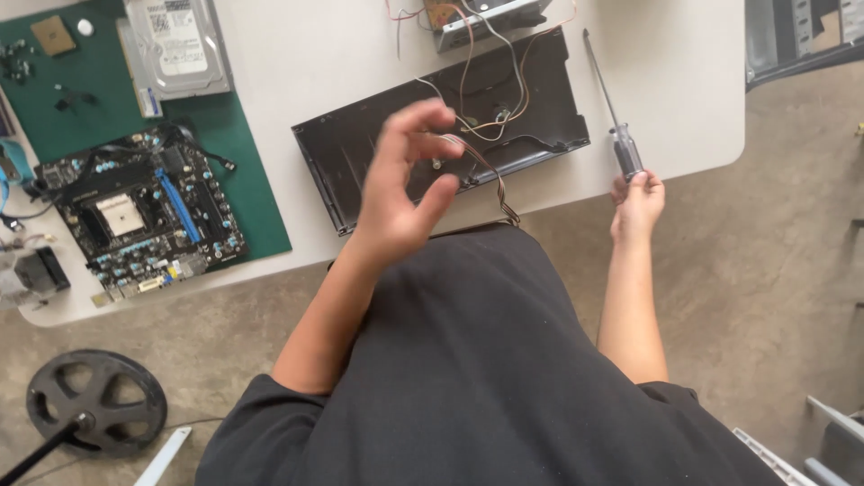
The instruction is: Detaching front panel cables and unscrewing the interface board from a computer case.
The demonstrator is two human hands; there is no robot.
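Left hand point(407, 180) is up over the black panel point(450, 126), fingers loosely curled and spread, thumb and forefinger nearly meeting around something small near the end of the striped wire bundle point(490, 184); whether they truly pinch a wire or a tiny part I cannot tell, the hand is blurred; right hand point(637, 202) sits at three o'clock from the panel, at the table point(297, 54) edge, fingers pressed together around the clear handle of the screwdriver point(615, 117), its long shaft running up toward twelve o'clock; the panel lies tilted across the table centre, hollow side up, thin orange and brown wires looping over it toward a small metal unit point(490, 18) at its twelve o'clock, cut off by the frame top; my read: this is the wiring stage on that panel, cable being handled while the driver waits; the next move, I'd judge, calls for a steady left grip on the cable end and the driver tip brought down onto the panel; at nine o'clock a green mat point(229, 153) carries a circuit board point(139, 211) and, above it, a silver hard drive point(175, 45); small screws at the mat's top left are too tiny to read; a dark shirt hides the table's near edge; a round black base point(97, 400) rests on the floor at seven o'clock
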